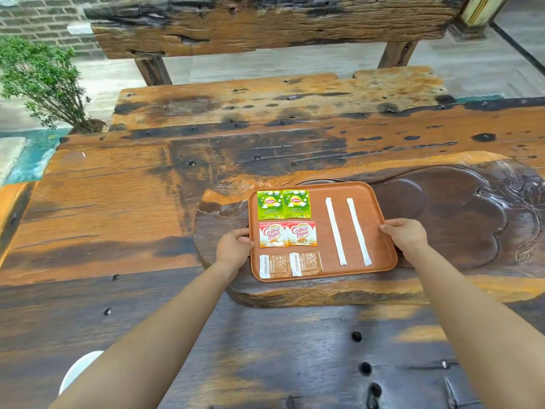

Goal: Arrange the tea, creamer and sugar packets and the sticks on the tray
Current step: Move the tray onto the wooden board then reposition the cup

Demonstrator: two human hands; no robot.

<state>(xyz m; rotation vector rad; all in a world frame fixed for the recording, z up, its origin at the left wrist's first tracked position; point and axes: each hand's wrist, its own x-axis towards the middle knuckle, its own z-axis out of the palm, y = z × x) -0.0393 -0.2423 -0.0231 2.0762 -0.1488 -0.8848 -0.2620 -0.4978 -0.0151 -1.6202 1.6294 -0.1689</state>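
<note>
A brown tray [383, 255] rests on a carved wooden slab. Two green tea packets [283, 204] lie side by side at its far left. Below them are two red-and-white creamer packets [288, 234], and nearest me two brown sugar packets [290, 264]. Two white wrapped sticks [335, 231] lie lengthwise, roughly parallel, on the right half. My left hand [234, 246] grips the tray's left rim. My right hand [405, 234] grips the right rim.
The dark carved slab [460, 219] sits on a large rough wooden table [103, 216]. A wooden bench [265, 25] stands beyond the table. A small potted plant [47, 84] is at the far left. A white object [79, 370] shows at the lower left edge.
</note>
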